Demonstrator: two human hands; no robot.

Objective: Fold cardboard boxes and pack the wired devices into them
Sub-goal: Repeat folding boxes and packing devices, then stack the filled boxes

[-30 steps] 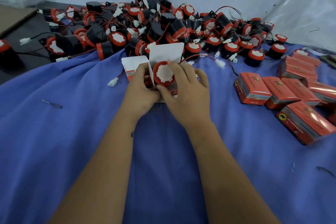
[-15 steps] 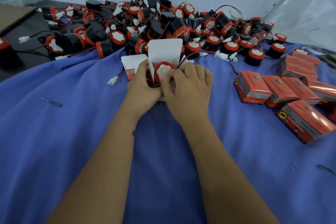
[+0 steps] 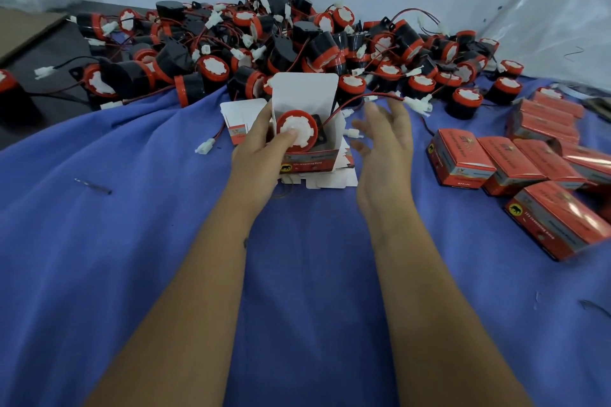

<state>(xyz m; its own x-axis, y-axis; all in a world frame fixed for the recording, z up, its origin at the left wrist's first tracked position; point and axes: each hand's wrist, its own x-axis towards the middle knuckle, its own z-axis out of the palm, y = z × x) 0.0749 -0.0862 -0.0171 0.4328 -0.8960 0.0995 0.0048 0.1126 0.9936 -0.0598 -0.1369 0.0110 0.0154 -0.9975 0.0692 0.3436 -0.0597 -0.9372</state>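
Landmark = the open box, centre of the blue cloth over the worktop.

Far left of the box: brown cardboard sheet at the frame edge, dark worktop strip beside it, and a thin dark scrap lying on the cloth. Behind the box, left to right across the back: big pile of wired devices, black bodies w/ red rims, white caps, red/black leads w/ white plugs.

Left hand grips the box's left wall; thumb presses the white face of the device sitting inside the box, red rim up. White lid flap stands upright behind the device. Flat unfolded box blanks lie under and just beside the box.

The device's red wire arcs out rightward over the box edge to a white connector.

Right hand, just right of the box: grip wide, fingers spread and straight, holding nothing, fingertips near the wire. Contact w/ wire: cannot tell.

Further right of the box: cluster of closed red boxes on the cloth, touching each other.
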